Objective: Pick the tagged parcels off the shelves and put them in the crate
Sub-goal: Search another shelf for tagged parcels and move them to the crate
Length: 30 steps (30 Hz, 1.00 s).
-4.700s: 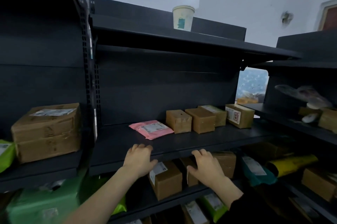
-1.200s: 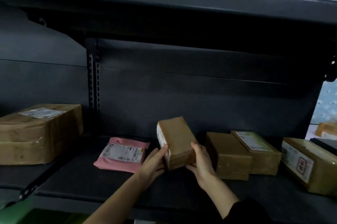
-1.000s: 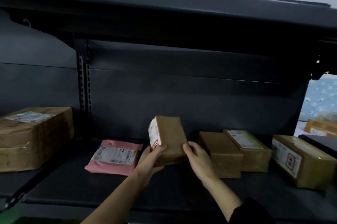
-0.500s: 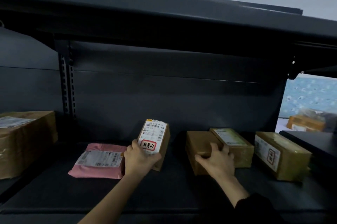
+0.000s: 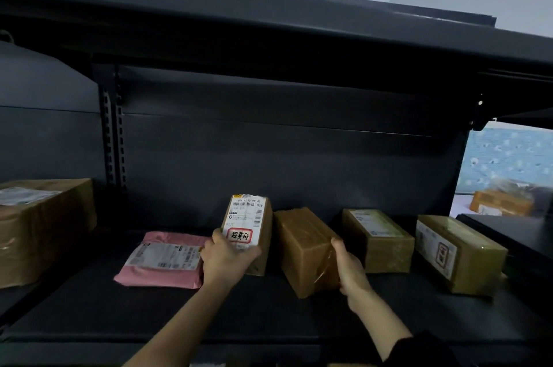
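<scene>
Head | left grip [image 5: 227, 259] holds parcel [image 5: 264, 235] upright (label [image 5: 245, 217] camera-facing) | right grip [image 5: 348, 268] holds box [image 5: 302, 244]

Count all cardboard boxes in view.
6. Large box far left; labelled box in the left hand; plain box in the right hand; green-labelled box right of it; stamped box further right; blurry orange box in the far-right background. More may be hidden.
</scene>
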Available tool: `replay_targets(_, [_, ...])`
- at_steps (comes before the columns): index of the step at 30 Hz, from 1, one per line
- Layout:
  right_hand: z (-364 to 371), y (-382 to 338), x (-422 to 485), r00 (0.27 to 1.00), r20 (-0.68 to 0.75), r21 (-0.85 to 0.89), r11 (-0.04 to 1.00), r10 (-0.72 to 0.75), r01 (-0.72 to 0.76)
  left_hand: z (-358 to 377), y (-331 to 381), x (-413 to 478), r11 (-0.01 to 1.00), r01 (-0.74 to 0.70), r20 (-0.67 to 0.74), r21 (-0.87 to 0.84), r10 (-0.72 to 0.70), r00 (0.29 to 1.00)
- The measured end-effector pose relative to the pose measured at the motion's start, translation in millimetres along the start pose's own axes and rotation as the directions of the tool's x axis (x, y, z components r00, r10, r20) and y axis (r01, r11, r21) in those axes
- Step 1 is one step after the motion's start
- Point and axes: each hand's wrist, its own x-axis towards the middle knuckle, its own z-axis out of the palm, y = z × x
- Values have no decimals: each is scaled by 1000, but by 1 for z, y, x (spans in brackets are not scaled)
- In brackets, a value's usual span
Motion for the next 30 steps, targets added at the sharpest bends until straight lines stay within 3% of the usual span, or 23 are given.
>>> replay_targets(6, [2,-5,1,991,-57,-165,980,-122,111,0,11,-9,989,-31,-11,142,33,999])
replay_targets(8, [2,-7,-1,968,-89,-309,930,-235,197,-1,14,-9,984,-26,-10,175,28,1000])
replay_targets(10, [2,-13,-4,913,-103,-535,796,-394,284,-2,17,-9,980,-17,-6,200,19,1000])
replay_targets(12, [9,-22,-10,879,-30,-728,613,-476,307,-1,20,-9,973,-17,-4,229,19,1000])
replay_targets(15, [24,-29,-14,916,69,-853,452,-396,260,-1,21,-6,963,-18,4,268,18,1000])
replay_targets(17, [26,-30,-12,924,69,-837,482,-376,259,-2,20,-5,958,-18,10,285,16,1000])
replay_targets(19, [18,-30,-8,931,46,-732,622,-361,277,-4,19,-4,951,-23,13,307,20,1000])
replay_targets(22, [0,-28,0,974,4,-348,912,-228,216,-6,17,-2,944,-5,4,331,3,1000])
replay_targets(23, [-4,-27,2,987,-6,-211,965,-162,158,-6,17,-2,940,3,4,341,-5,1000])
replay_targets(25, [-9,-20,5,998,-14,-140,988,-69,66,-6,18,-1,928,9,5,373,-12,1000])
replay_targets(30, [-11,-4,9,993,-69,-361,931,-93,62,-2,21,-1,910,-11,31,414,-2,1000])
